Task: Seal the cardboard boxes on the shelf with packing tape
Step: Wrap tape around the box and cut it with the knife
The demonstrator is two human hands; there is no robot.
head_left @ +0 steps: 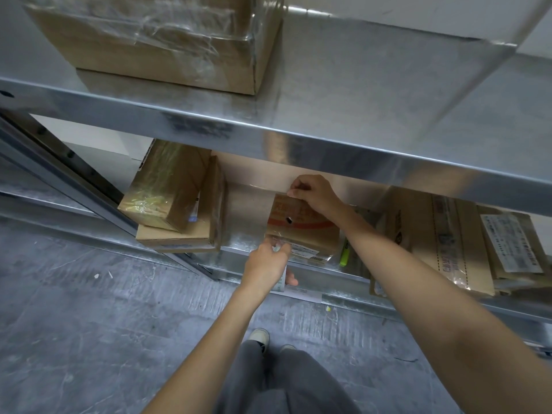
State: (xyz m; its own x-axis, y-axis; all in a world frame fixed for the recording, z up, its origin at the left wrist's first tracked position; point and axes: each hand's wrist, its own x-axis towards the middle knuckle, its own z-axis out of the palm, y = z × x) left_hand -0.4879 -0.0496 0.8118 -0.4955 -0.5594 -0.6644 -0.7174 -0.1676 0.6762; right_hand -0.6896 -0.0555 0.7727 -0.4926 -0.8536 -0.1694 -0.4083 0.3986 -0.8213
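A small cardboard box (304, 231) with red print and a shipping label stands on the lower metal shelf (248, 204). My right hand (313, 194) pinches the end of a clear tape strip at the box's far top edge. My left hand (267, 265) grips the tape roll (282, 280) at the box's near bottom corner, below the shelf lip. The clear tape runs over the box's top between the two hands. Most of the roll is hidden behind my left hand.
Two stacked boxes (176, 201) lie left on the same shelf, and flat taped boxes (442, 243) lie right. A green marker (344, 253) rests beside the small box. A plastic-wrapped box (167, 40) sits on the upper shelf (358, 115). Grey floor and my legs are below.
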